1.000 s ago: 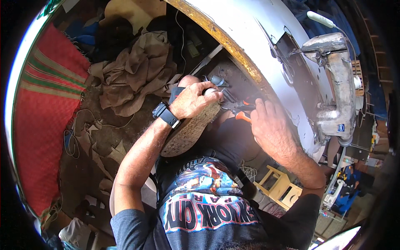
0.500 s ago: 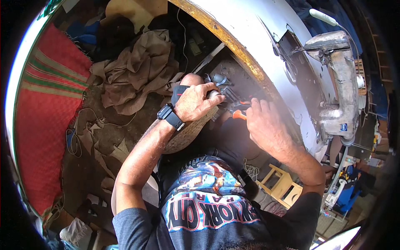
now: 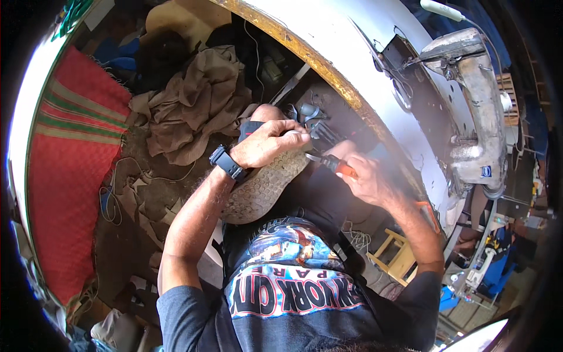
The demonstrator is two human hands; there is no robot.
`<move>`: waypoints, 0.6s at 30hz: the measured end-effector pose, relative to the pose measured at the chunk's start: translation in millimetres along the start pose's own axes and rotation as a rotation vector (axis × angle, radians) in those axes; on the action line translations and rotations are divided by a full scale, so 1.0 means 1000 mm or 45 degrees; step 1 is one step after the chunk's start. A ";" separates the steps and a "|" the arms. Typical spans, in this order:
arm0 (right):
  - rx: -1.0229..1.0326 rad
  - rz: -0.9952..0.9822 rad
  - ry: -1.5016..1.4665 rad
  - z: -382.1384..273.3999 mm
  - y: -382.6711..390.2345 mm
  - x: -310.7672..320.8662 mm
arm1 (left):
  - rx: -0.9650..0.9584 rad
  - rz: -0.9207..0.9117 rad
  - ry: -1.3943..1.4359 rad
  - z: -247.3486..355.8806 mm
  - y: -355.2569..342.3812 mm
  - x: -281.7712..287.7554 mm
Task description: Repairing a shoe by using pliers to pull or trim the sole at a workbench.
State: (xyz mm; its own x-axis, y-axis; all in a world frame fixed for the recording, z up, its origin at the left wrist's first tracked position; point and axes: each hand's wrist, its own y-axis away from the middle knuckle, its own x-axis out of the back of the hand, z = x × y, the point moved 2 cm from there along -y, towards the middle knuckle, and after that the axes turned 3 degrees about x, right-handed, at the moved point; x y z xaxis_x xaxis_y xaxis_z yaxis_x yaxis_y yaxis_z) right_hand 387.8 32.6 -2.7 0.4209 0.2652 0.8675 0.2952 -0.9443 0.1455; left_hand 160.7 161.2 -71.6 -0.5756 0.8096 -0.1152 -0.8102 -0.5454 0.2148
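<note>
A worn shoe [image 3: 258, 190] lies across my lap, its pale honeycomb-patterned sole turned up. My left hand [image 3: 271, 142], with a dark watch [image 3: 227, 162] on the wrist, is closed on the shoe's far end and hides part of it. In my right hand [image 3: 370, 178] is an orange-handled tool [image 3: 346, 170], fingers wrapped round the handle. Its metal tip points left, close to the shoe's edge beside my left hand. Blur keeps me from telling the tool's exact kind, or whether the tip touches the shoe.
At the right, a white worktable [image 3: 328, 29] with a worn yellow edge carries scissors [image 3: 402, 91] and an old sewing machine [image 3: 478, 111]. Crumpled brown cloth [image 3: 196, 97] lies on the left. A red striped cloth [image 3: 64, 193] hangs farther left. A small wooden stool [image 3: 396, 255] stands near my right elbow.
My right hand has moved down and turned, with the tool's tip now at the shoe's edge. My left hand has shifted slightly left, and more of the sole shows.
</note>
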 end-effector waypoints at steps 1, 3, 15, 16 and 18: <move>0.018 0.014 -0.055 0.003 0.003 -0.003 | -0.008 -0.041 0.059 -0.001 0.000 -0.001; -0.005 0.051 -0.140 0.009 0.011 -0.016 | -0.013 -0.101 0.057 -0.007 -0.002 -0.001; -0.254 -0.103 -1.437 -0.026 0.023 -0.023 | -0.141 -0.124 0.420 0.008 0.001 0.012; -0.397 -0.228 -1.564 -0.025 0.025 -0.021 | -0.148 -0.099 0.343 0.010 0.001 0.014; -0.468 -0.261 -2.006 -0.021 0.031 -0.039 | -0.181 -0.023 0.433 0.020 0.004 0.010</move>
State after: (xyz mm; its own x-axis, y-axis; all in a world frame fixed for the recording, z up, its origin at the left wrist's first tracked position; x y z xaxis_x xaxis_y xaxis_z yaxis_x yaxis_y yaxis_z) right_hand 362.7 -11.4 -22.2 0.8814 0.0924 -0.4632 0.3416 -0.8020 0.4900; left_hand 154.3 171.6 -52.7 -0.5460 0.7139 -0.4384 -0.8140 -0.5758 0.0760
